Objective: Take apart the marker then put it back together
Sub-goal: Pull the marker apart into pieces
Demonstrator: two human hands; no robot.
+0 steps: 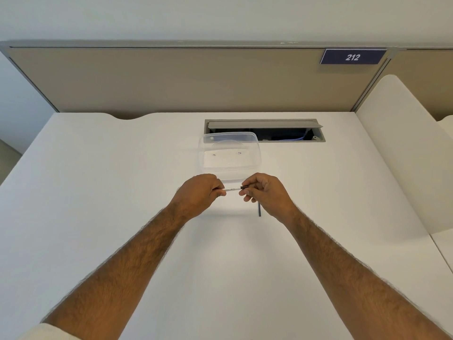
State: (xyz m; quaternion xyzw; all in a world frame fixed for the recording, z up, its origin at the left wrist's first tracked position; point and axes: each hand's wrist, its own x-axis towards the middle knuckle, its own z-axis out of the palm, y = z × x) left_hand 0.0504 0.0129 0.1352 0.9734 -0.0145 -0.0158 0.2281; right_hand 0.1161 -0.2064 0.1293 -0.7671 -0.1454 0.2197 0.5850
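A thin white marker (pixel 231 189) with printed lettering is held level above the white desk (pixel 98 192), between both hands. My left hand (pixel 198 192) pinches its left end. My right hand (pixel 264 192) pinches the dark right end of the marker (pixel 243 187) with thumb and forefinger. A slim dark blue rod (pixel 259 210), perhaps the ink core, lies on the desk just below my right hand, partly hidden by it.
A clear plastic container (pixel 229 153) stands just beyond the hands. Behind it an open cable hatch (pixel 264 130) is cut into the desk. A beige partition (pixel 171 79) closes the back, and a white side panel (pixel 402 143) rises at the right.
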